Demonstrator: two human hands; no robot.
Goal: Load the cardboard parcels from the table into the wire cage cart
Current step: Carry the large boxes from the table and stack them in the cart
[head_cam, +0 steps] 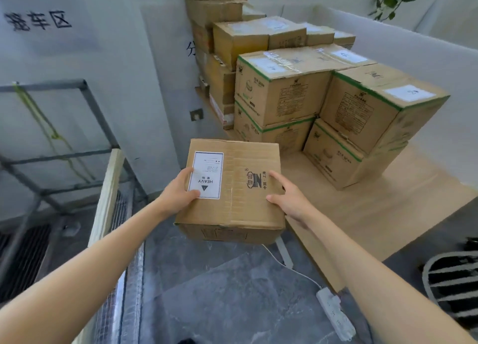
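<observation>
I have the left hand (181, 191) and the right hand (287, 200) gripping opposite sides of one parcel (240, 201), thumbs hooked over its top. It hangs by the near corner of the table (375, 222), apparently clear of it, with the wire cage cart (129, 279) low on my left. Its label (206, 175) reads HEAVY, so I judge this side grip could slip in the swing. The power strip (336, 315) on the floor could catch a foot.
</observation>
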